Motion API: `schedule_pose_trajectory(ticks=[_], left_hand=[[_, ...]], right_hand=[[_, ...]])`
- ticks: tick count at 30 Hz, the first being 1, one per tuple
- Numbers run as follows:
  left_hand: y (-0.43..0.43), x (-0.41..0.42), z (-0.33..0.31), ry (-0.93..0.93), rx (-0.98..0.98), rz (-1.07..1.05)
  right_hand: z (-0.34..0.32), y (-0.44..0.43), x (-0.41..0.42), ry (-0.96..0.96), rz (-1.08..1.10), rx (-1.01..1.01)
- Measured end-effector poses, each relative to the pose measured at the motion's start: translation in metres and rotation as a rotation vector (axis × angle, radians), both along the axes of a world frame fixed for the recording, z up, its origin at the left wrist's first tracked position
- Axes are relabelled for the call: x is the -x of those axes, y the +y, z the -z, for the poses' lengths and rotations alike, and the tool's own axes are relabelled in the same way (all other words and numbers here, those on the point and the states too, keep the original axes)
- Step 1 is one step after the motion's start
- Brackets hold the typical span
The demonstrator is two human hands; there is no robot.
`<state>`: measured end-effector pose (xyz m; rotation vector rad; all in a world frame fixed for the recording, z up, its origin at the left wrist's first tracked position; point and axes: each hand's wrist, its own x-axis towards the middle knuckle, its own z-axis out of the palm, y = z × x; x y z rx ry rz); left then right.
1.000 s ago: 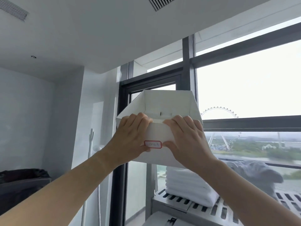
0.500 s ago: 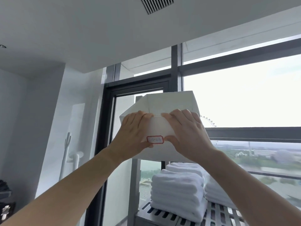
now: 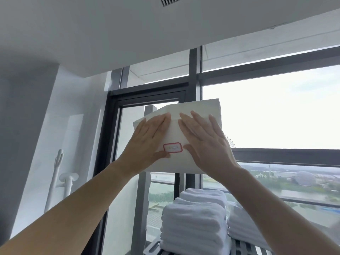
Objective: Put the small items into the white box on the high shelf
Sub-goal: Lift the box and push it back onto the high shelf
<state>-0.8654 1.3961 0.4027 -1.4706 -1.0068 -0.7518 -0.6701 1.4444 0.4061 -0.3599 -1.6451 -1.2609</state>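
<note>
Pressing flat on the white box (image 3: 176, 126) front: left hand (image 3: 147, 142), right hand (image 3: 204, 142).

Box (image 3: 198, 111) overhead, before window (image 3: 276, 111); towel stacks (image 3: 195, 221) below on rack (image 3: 239, 247).

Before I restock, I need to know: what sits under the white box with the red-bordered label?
Below the white box with the red-bordered label are stacks of folded white towels on a slatted metal shelf. Both flat hands, left and right, cover its front; its contents are hidden.
</note>
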Motion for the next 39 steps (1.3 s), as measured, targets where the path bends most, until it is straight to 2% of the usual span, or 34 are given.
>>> schedule_pose_trajectory(ticks=[3, 10, 24, 31, 39], left_hand=[[0.01, 0.004, 0.001, 0.025, -0.009, -0.044], [0.044, 0.008, 0.009, 0.015, -0.057, -0.121], [0.081, 0.002, -0.001, -0.136, -0.056, 0.007], [0.101, 0.011, 0.013, -0.144, -0.066, -0.007], [0.117, 0.017, -0.008, -0.129, -0.055, 0.049]], right_hand=[[0.006, 0.016, 0.005, 0.019, 0.089, -0.027], [0.0, 0.046, 0.01, 0.031, 0.133, -0.001], [-0.001, 0.084, 0.029, 0.041, 0.115, 0.038], [-0.004, 0.085, 0.041, 0.084, 0.153, 0.075], [-0.021, 0.09, 0.046, 0.096, 0.165, 0.172]])
